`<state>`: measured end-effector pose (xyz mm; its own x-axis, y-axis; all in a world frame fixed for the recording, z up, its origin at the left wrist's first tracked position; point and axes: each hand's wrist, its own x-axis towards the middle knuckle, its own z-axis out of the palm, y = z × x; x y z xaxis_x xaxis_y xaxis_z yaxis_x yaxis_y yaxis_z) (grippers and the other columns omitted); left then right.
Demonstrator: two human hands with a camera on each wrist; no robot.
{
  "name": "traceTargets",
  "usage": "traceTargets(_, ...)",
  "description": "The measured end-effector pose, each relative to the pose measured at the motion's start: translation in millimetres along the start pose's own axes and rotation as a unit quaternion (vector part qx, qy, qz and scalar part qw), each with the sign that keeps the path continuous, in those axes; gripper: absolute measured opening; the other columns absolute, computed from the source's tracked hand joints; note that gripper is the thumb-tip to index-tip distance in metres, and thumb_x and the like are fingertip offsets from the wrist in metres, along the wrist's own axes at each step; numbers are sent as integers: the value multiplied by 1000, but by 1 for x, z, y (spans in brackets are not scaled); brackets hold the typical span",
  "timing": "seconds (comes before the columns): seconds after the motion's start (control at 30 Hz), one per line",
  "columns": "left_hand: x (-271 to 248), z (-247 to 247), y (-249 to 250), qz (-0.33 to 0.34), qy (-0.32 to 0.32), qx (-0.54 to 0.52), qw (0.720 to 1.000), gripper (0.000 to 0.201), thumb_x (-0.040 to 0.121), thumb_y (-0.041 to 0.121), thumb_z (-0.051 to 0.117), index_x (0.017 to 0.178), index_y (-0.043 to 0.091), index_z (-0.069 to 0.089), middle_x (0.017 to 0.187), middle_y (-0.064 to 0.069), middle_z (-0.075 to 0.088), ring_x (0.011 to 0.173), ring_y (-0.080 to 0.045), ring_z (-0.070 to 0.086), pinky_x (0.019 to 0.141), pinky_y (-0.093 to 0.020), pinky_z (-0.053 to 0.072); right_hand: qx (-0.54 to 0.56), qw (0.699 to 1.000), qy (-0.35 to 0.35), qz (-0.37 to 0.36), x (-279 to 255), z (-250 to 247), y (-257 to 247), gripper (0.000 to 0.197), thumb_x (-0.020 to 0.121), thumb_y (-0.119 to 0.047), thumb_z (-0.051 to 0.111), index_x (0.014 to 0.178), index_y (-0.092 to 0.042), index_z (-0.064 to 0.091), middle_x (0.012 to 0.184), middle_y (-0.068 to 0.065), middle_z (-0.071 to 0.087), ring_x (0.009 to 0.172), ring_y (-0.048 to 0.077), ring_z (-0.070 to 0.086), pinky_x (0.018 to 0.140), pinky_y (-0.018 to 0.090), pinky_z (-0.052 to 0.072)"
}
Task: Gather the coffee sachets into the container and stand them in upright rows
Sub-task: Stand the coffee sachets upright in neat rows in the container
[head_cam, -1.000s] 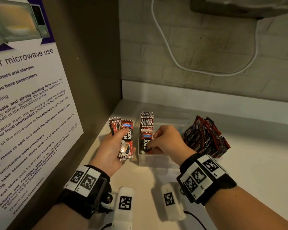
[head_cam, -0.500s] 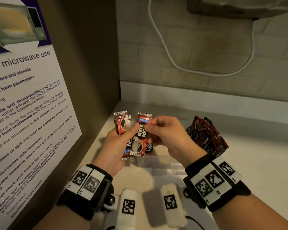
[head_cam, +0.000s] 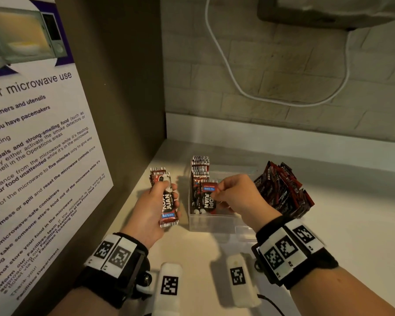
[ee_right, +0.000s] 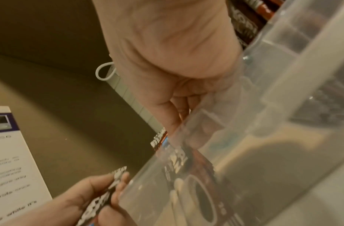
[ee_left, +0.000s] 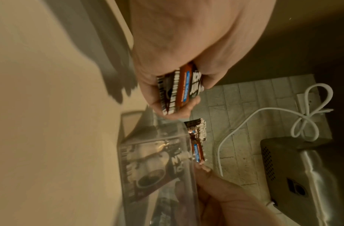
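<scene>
A clear plastic container point(head_cam: 211, 221) stands on the counter with a row of red and black coffee sachets point(head_cam: 200, 173) upright along its left side. My right hand point(head_cam: 224, 193) pinches the top of one sachet point(head_cam: 207, 199) and holds it upright in the container against that row. My left hand point(head_cam: 160, 197), left of the container, grips a small stack of sachets point(head_cam: 168, 206). In the left wrist view the gripped stack point(ee_left: 179, 90) shows end-on above the container wall point(ee_left: 155, 160). The right wrist view shows the container rim point(ee_right: 186, 152) and the sachet point(ee_right: 184, 162) behind it.
A loose heap of sachets point(head_cam: 283, 190) lies right of the container. A tall brown panel with a microwave notice point(head_cam: 32, 156) stands on the left. A brick wall with a white cable point(head_cam: 237, 87) is behind, below a grey appliance point(head_cam: 328, 12).
My right hand took one sachet from the left hand's stack and carried it right and down into the container. My left hand drew back to the left with the other sachets.
</scene>
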<state>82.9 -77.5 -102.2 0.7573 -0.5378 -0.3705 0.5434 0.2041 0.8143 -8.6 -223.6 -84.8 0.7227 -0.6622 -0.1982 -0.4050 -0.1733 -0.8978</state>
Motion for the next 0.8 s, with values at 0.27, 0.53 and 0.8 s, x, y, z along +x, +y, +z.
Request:
traceTargets(0.27,-6,3,2,51,-7,42,998,11,92,21,62,97,12,65,71,-2,68,57,-12,66,49,-26,51,-22,1000,3,-14,5,11,-2,26,76,4,74,64,-10,55,69,8,66,59,19,66,57,30,59)
traceTargets(0.53,-10,2,4,84,-30,61,994,19,86,17,70,104,12,67,88,-7,76,76,-21,74,57,-31,57,-61,992,71,-79,0,4,-7,30,71,-20,83,72,-14,53,68,0,57,61,14,53,64,36,52)
traceTargets(0.8,-16,14,4,102,-122,116,980,23,66,10,74,88,9,68,78,-9,74,70,-21,71,59,-27,56,5,982,-105,-155,-18,-3,-45,7,85,-11,70,88,-5,66,66,9,58,38,4,43,38,18,31)
